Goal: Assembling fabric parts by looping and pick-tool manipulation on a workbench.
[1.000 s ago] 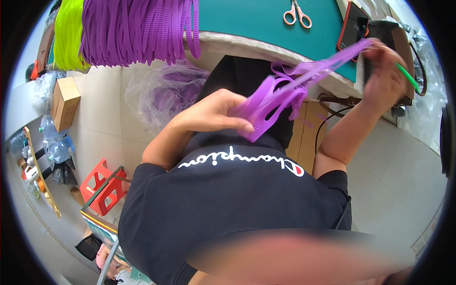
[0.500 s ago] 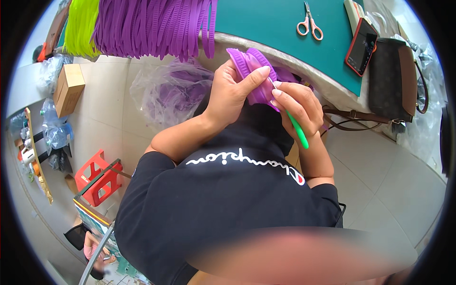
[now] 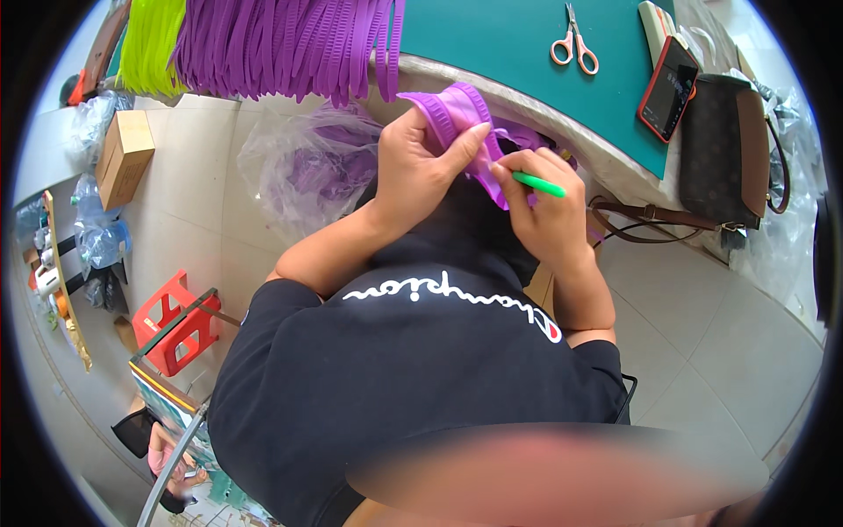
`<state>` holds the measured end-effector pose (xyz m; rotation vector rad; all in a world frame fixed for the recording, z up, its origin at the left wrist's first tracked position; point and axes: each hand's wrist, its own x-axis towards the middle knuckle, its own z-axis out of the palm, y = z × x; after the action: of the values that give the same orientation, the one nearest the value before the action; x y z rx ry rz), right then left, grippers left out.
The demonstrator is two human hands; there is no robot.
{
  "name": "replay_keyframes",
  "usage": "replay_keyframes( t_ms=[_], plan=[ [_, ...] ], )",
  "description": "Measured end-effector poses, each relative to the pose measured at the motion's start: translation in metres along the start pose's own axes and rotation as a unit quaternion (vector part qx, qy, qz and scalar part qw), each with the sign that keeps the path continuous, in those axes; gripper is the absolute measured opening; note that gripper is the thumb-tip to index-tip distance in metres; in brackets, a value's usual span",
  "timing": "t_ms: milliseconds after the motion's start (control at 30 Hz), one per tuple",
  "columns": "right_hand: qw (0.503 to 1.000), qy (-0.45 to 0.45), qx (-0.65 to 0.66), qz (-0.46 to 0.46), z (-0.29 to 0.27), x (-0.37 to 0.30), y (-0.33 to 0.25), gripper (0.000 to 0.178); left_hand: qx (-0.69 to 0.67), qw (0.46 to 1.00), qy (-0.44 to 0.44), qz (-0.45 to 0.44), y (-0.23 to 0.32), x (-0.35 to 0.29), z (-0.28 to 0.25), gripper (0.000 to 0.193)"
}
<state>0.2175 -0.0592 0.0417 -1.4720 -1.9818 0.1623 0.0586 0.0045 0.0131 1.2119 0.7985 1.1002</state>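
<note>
My left hand [image 3: 416,167] grips a soft purple ribbed rubber piece [image 3: 472,104] just off the table's near edge, its thumb pressed on the face. The piece curls and hangs down toward my lap. My right hand [image 3: 549,202] is closed around a slim tool with a green handle [image 3: 539,184], close against the piece's right side. The handle sticks out to the right past the fingers; its tip is hidden by the hand. Beyond my hands, many purple ribbed straps [image 3: 290,48] hang over the table edge, beside yellow-green straps [image 3: 149,48].
On the green table top [image 3: 492,35] lie pink-handled scissors [image 3: 575,44] and a red-cased phone [image 3: 669,88]. A dark brown bag [image 3: 720,149] is at its right. A clear plastic bag [image 3: 307,167] with purple pieces sits below. A red stool [image 3: 180,325] stands left; a person [image 3: 171,461] sits at lower left.
My right hand has turned, swinging the green handle from pointing down to pointing right. My left hand and the purple piece have shifted slightly left and up.
</note>
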Motion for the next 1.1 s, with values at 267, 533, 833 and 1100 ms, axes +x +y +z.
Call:
replay_keyframes(
  t_ms=[267,533,833,1100],
  plan=[
    [0.923,0.053,0.333,0.182,0.013,0.003,0.007,0.007,-0.175,0.968,-0.052,-0.173,-0.004,-0.008,-0.007,0.024],
    [0.753,0.086,0.637,0.140,-0.023,-0.014,0.015,0.029,0.113,0.987,-0.039,-0.103,-0.053,-0.015,-0.035,0.026],
    [0.579,0.321,0.746,0.072,-0.183,-0.051,0.081,0.023,-0.087,0.937,0.127,-0.315,-0.124,-0.023,-0.149,0.033],
    [0.623,0.539,0.565,0.049,-0.378,-0.118,0.194,0.021,-0.155,0.919,0.188,-0.311,-0.206,-0.031,-0.257,0.033]
  ],
)
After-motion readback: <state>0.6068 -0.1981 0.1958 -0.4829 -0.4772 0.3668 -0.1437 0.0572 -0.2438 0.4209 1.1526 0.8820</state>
